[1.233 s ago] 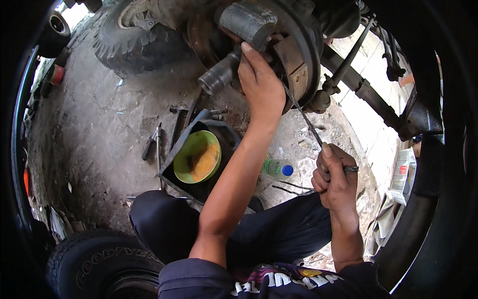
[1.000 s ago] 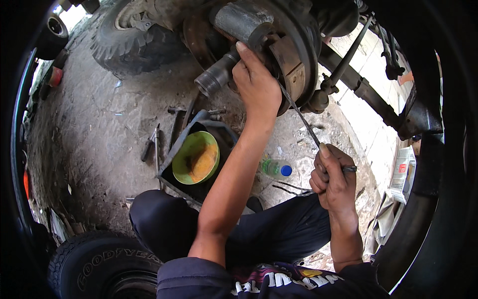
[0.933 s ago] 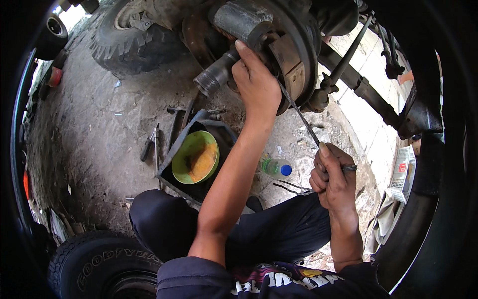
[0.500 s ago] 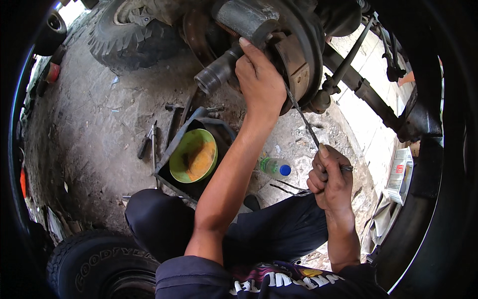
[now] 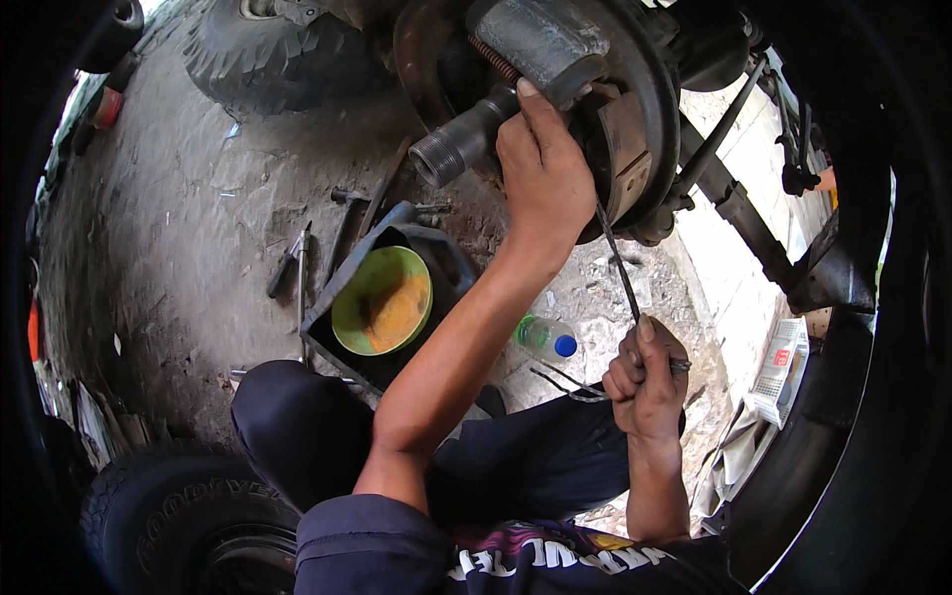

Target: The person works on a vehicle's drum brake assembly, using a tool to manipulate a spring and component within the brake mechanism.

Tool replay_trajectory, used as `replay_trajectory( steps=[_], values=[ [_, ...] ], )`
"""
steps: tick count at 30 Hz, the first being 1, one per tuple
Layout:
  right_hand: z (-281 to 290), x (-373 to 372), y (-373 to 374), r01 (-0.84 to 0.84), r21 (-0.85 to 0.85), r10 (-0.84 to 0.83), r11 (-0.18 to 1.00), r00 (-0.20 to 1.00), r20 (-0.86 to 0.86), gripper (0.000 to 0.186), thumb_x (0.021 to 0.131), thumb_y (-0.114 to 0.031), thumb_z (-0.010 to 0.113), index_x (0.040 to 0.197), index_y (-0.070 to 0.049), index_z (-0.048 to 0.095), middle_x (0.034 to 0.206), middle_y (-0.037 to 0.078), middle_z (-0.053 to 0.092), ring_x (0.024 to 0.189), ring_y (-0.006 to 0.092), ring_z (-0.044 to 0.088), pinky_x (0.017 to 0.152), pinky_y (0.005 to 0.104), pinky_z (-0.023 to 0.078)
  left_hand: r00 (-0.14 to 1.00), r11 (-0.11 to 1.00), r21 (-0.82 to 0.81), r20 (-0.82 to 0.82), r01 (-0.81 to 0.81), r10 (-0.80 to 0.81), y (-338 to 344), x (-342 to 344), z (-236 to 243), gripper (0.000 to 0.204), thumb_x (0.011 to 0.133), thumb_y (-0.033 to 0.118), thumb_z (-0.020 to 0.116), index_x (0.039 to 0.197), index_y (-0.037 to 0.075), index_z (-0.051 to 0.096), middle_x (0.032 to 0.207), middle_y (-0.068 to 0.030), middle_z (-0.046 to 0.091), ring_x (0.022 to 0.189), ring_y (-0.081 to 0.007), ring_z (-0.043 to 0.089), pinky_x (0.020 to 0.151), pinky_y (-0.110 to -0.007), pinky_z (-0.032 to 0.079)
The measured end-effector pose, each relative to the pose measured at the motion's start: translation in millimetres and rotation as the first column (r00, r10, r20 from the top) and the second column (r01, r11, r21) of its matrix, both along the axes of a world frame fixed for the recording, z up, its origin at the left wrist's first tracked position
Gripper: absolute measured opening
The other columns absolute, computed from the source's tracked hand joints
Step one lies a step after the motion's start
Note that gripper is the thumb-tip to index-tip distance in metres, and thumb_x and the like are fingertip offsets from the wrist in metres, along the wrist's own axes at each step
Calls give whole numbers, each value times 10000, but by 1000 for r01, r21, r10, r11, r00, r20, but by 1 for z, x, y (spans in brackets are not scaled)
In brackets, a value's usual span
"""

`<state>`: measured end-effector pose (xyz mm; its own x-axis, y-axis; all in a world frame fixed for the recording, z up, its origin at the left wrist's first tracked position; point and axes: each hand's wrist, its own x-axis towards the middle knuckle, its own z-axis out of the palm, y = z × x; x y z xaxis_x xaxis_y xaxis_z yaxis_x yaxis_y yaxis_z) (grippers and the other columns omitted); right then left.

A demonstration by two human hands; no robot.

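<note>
My left hand (image 5: 543, 183) reaches up to an exposed wheel hub and brake assembly. Its thumb lies at the base of the threaded metal spindle (image 5: 448, 145); the other fingers curl in, partly hidden, and what they grip does not show. Beside that hand are the curved brake shoe (image 5: 623, 149) and a coil spring (image 5: 493, 58). Lower right, my right hand (image 5: 647, 382) is closed round a thin dark twisted wire (image 5: 621, 268), thumb on top. The wire slants up to the brake's lower edge, where its upper end is hidden. Thin dark strands (image 5: 570, 385) stick out left of this fist.
A dark cut-open container (image 5: 319, 332) on the dirt floor holds a green bowl (image 5: 349, 342) with orange-brown residue. Around it lie a hammer (image 5: 345, 213) and other hand tools. A clear bottle (image 5: 543, 339) lies near my knee. Tyres stand top left (image 5: 268, 69) and bottom left (image 5: 149, 506).
The whole view has shifted a little, placing the brake assembly further right in the picture. Both hands keep their holds, and the wire still runs between the right fist and the brake.
</note>
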<state>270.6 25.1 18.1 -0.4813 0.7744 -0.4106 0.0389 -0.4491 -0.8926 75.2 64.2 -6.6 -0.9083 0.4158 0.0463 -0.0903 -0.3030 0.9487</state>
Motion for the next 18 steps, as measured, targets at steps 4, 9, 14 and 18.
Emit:
replay_trajectory(
  steps=[4,9,14,18],
  values=[
    [0,-2,-1,-2,2,2,1000,1000,-25,318,991,-205,505,710,-82,419,608,-24,343,405,41,239,386,232,191,998,997,-41,-27,-59,58,1,1,-1,557,1041,395,283,880,-76,535,770,-139,552,695,-216,455,709,-390,393],
    [-4,3,-2,-18,19,19,1000,999,-45,319,989,-198,506,707,-84,409,601,-23,339,404,41,242,388,233,193,1000,958,286,-12,-13,17,4,6,-18,470,997,382,412,853,-54,513,722,-124,556,664,-194,502,645,-381,411],
    [7,-2,-1,28,55,-27,998,999,-20,327,988,-187,500,692,-88,403,578,-26,323,405,40,234,383,234,192,937,945,307,-350,109,5,-6,15,-26,496,812,343,717,1001,-60,498,856,-142,592,778,-195,578,713,-336,477],
    [17,-4,-1,47,61,-48,997,999,18,337,985,-197,502,686,-86,394,581,-33,316,406,34,218,377,229,176,957,979,201,-291,42,19,-13,27,-24,556,702,236,839,1036,-61,508,912,-162,607,821,-210,617,722,-325,499]
  ],
)
